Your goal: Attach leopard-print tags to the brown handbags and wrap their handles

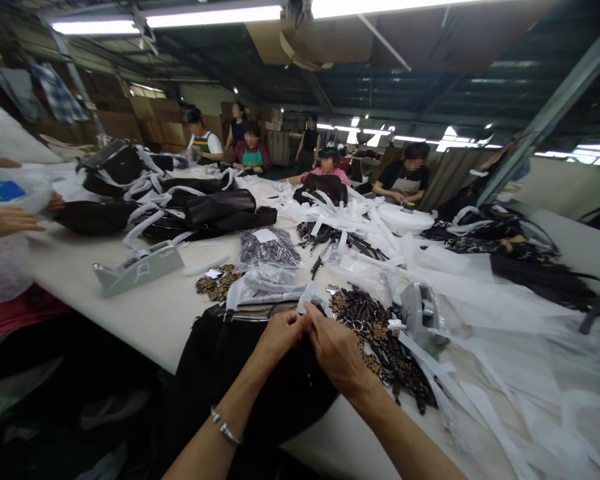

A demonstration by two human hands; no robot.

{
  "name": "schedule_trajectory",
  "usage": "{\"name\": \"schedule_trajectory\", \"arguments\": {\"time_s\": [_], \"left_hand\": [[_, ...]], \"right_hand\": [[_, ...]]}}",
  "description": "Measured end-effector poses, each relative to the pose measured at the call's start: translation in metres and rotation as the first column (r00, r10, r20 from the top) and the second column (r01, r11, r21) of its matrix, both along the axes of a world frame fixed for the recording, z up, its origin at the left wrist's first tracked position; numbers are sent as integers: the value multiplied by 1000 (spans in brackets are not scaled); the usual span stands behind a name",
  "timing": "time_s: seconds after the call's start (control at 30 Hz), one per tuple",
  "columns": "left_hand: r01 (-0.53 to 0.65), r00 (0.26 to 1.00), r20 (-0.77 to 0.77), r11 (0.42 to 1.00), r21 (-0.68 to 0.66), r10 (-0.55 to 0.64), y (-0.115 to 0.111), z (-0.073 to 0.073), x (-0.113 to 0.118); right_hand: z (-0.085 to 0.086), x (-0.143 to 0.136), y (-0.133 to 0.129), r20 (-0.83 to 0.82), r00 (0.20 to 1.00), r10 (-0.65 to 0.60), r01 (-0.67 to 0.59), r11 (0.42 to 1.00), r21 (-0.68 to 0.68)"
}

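Observation:
A black bag with a silver zip along its top lies at the table's front edge, right before me. My left hand is closed in a pinch at the bag's upper right corner. Meeting it there is my right hand, with its fingers bent and pressed together. A narrow white strip sticks up from between the fingertips of both hands. The exact grip on it is partly hidden. More white wrapping covers the strap along the bag's top.
Dark braided straps with rings lie right of the bag, near a grey tape dispenser. Another dispenser stands left. Behind are a plastic bag of dark parts, dark bags and white strips. Co-workers sit beyond; another person's hands are far left.

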State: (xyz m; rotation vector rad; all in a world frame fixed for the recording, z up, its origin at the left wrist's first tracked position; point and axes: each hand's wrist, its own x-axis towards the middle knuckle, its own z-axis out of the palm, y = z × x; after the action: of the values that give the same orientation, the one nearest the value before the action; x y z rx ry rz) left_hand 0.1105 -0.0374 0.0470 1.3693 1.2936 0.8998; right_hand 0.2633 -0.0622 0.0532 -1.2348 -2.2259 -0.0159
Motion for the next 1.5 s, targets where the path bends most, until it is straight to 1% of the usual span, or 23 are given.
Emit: {"name": "schedule_trajectory", "arguments": {"time_s": [0.1, 0.17, 0.23, 0.3, 0.33, 0.4, 0.43, 0.47, 0.53, 0.6, 0.63, 0.67, 0.73, 0.8, 0.87, 0.93, 1.03, 1.1, 1.17, 1.23, 1.3, 1.4, 1.5], "left_hand": [[38, 998, 43, 996, -84, -34, -1, -2, -7], [26, 998, 60, 993, -113, -19, -3, -1, -10], [7, 998, 69, 992, -130, 2, -6, 0, -11], [-9, 997, 74, 990, -138, 20, -9, 0, -12], [-20, 997, 77, 991, -136, 30, -10, 0, -13], [-45, 995, 86, 993, -112, 55, -13, 1, -14], [-57, 993, 94, 994, -91, 66, -14, 3, -16], [-65, 992, 105, 996, -67, 72, -15, 4, -18], [-64, 989, 130, 998, -3, 64, -17, 9, -22], [-47, 987, 155, 996, 75, 35, -18, 14, -25], [-42, 986, 168, 992, 115, 22, -18, 16, -27], [-40, 984, 180, 988, 152, 12, -19, 18, -28], [-52, 977, 212, 980, 192, 10, -19, 21, -28], [-79, 965, 260, 978, 194, 27, -20, 21, -26], [-115, 946, 319, 980, 161, 59, -21, 18, -21], [-160, 925, 365, 980, 119, 107, -22, 13, -14], [-231, 905, 385, 969, 89, 181, -25, 4, -3], [-226, 915, 361, 971, 83, 182, -25, -1, 1], [-142, 958, 261, 987, 79, 117, -22, -4, -1], [-47, 992, 118, 996, 74, 38, -13, -6, -6], [-21, 1000, -2, 997, 78, 21, 0, -7, -13], [-40, 994, -96, 994, 101, 50, 23, -9, -18], [0, 990, -137, 995, 99, 14, 43, -11, -12]], "right_hand": [[2, 0, -4, 81, 995, 62, -64, 997, 33], [1, -1, -7, 106, 989, 106, -109, 994, 28], [-2, -2, -10, 89, 987, 133, -135, 991, 14], [-6, -2, -12, 13, 989, 144, -144, 989, -18], [-7, -2, -12, -49, 989, 142, -144, 988, -48], [-6, -1, -13, -230, 969, 91, -126, 982, -142], [-4, 0, -12, -336, 941, 27, -101, 974, -203], [0, 1, -11, -441, 896, -57, -70, 961, -267], [11, 5, -8, -614, 757, -225, -27, 927, -374], [23, 10, -4, -711, 629, -314, -34, 902, -429], [28, 11, -2, -735, 592, -331, -63, 890, -451], [32, 13, 0, -746, 574, -338, -104, 874, -475], [35, 13, 2, -740, 580, -341, -206, 818, -537], [33, 9, 0, -731, 592, -339, -306, 744, -593], [28, 3, -3, -736, 578, -352, -368, 693, -620], [21, -5, -6, -768, 508, -389, -408, 677, -613], [11, -13, -8, -821, 359, -444, -446, 691, -569], [5, -15, -6, -834, 295, -467, -450, 702, -552], [0, -13, -3, -828, 278, -486, -428, 709, -560], [-4, -11, -1, -808, 292, -512, -384, 711, -589], [-5, -10, 1, -786, 307, -536, -354, 702, -617], [-5, -12, 2, -760, 325, -563, -369, 665, -650], [-5, -14, 4, -734, 349, -583, -364, 638, -679]]}}
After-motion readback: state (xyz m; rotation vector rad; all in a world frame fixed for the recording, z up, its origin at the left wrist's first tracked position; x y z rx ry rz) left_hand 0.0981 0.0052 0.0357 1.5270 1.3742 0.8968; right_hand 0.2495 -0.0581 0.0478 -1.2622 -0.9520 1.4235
